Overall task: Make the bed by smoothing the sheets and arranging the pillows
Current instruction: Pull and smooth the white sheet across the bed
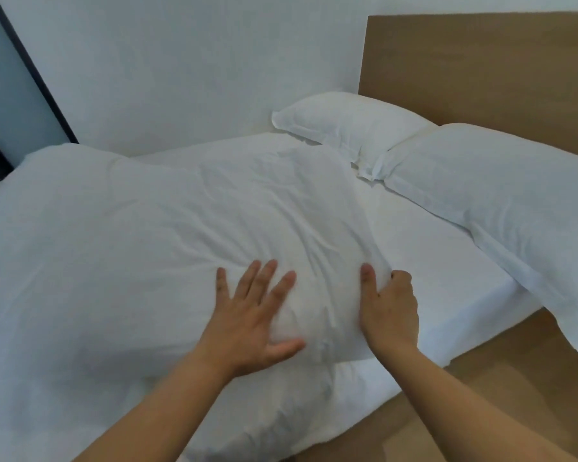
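- my left hand point(252, 323) lies flat, fingers spread wide, on the puffy white duvet point(147, 245).
- my right hand point(389, 310) grips the duvet's edge near the bed's side, fingers curled under.
- two white pillows point(354, 126) sit at the wooden headboard point(481, 68).

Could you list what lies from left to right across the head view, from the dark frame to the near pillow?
Dark frame → duvet → left hand → right hand → near pillow.

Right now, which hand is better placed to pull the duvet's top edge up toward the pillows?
Probably the right hand: it already grips the duvet at its top edge, nearest the two pillows. The left hand lies flat with spread fingers, pressing the cover, gripping nothing.
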`<state>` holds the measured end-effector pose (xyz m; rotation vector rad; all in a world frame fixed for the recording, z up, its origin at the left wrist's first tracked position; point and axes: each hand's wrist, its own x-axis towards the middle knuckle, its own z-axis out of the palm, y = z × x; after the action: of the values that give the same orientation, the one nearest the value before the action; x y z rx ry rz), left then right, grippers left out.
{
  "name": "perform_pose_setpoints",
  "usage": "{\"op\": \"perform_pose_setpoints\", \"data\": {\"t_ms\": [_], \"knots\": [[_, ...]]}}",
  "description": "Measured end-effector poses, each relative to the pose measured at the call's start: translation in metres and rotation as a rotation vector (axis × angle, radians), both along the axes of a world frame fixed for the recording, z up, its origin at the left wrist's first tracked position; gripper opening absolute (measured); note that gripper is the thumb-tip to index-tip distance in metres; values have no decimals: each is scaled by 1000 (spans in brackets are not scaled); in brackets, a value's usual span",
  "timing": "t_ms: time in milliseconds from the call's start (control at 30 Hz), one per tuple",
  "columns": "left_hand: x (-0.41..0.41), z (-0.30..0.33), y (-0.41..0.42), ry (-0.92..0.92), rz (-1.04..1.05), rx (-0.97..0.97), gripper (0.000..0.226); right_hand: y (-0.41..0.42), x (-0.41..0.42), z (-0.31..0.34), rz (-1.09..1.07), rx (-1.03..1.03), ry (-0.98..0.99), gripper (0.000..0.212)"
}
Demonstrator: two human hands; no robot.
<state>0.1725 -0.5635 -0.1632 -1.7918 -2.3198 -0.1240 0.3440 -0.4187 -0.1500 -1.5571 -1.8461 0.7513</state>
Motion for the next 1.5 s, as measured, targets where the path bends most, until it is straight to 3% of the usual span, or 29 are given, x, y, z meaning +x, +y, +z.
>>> {"op": "perform_pose_setpoints", "data": {"t_ms": [67, 133, 233, 333, 400, 533, 700, 767, 867, 900, 967, 1033, 1133, 1200, 1267, 1333, 1367, 1433, 1500], "knots": [[11, -3, 5, 10, -16, -67, 108, -3, 5, -3, -1, -39, -63, 68], [12, -4, 6, 14, 5, -118, 110, 3, 8, 2, 31, -121, -150, 55], [3, 10, 1, -1, -10, -147, 94, 10, 6, 26, 17, 14, -313, 31], [-17, 31, -21, -89, 107, -109, 72, -11, -33, 49, 125, 283, -371, 45], [-45, 39, -45, -85, 229, -117, 66, -40, -74, 59, 329, 406, -419, 56], [-123, 46, -116, -99, 569, -132, 62, -110, -161, 58, 774, 437, -500, 61], [-221, 40, -195, -2, 753, -45, 62, -149, -275, 52, 987, 488, -587, 63], [-258, 25, -223, -83, 894, -39, 61, -145, -311, 40, 982, 465, -602, 64], [-306, 15, -250, -444, 1303, -22, 66, -119, -332, 15, 967, 301, -748, 71], [-320, 20, -248, -483, 1386, 12, 68, -106, -337, 12, 957, 267, -779, 72], [-346, 33, -223, -354, 1323, 151, 66, -73, -356, 19, 904, 259, -801, 71], [-362, 52, -173, -213, 1032, 253, 62, -42, -385, 31, 823, 276, -824, 71], [-383, 75, -89, -46, 666, 128, 65, -4, -430, 43, 771, 297, -835, 71], [-420, 79, -59, -119, 761, 51, 75, 24, -463, 51, 795, 353, -860, 72], [-466, 68, -55, -436, 967, 5, 85, 53, -494, 61, 814, 388, -865, 73], [-495, 49, -64, -676, 1051, -209, 97, 84, -517, 61, 819, 406, -864, 74], [-503, 46, -70, -713, 1060, -337, 98, 96, -525, 55, 822, 433, -879, 76], [-520, 53, -59, -675, 1127, -328, 96, 118, -537, 38, 853, 442, -915, 80], [-540, 73, -36, -417, 1165, -145, 95, 130, -539, 21, 907, 313, -906, 86]]}}
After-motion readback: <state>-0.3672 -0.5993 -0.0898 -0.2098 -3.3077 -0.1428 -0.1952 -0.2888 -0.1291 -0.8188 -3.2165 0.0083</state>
